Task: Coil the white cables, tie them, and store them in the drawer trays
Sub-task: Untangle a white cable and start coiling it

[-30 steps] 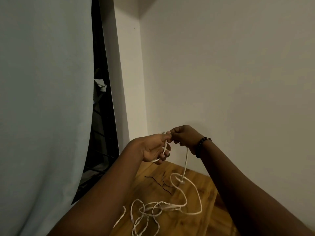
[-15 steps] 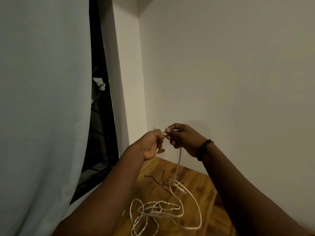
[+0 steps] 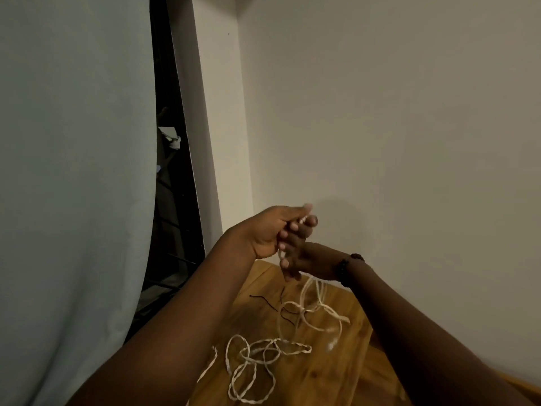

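Head view: our left hand (image 3: 268,231) pinches the white cable (image 3: 265,360) end, fingers (image 3: 304,222) clamped. Right hand (image 3: 307,260) sits below, grip on the strand hard to make out. Cable hangs blurred, rest tangled on the wooden surface (image 3: 330,373); loops cut off at bottom.

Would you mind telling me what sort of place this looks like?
Probably a room corner in a home: plain painted walls, a pale curtain beside a dark barred opening, and a wooden tabletop with loose white cable.
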